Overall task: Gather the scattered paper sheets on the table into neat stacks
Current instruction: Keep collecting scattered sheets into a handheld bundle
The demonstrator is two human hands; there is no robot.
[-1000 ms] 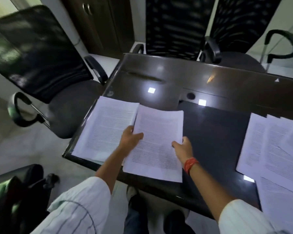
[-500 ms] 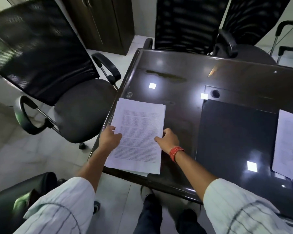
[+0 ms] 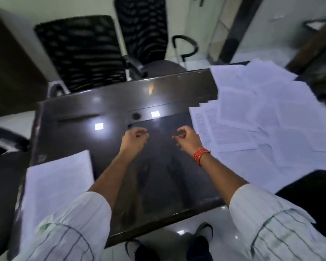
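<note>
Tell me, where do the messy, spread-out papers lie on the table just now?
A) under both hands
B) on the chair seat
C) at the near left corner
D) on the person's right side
D: the scattered sheets overlap at angles on the right side of the table, while the near left holds one squared stack and both hands hover empty.

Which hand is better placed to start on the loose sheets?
Right hand: empty, beside the scattered sheets. Left hand, also empty, sits nearer the finished stack.
</note>
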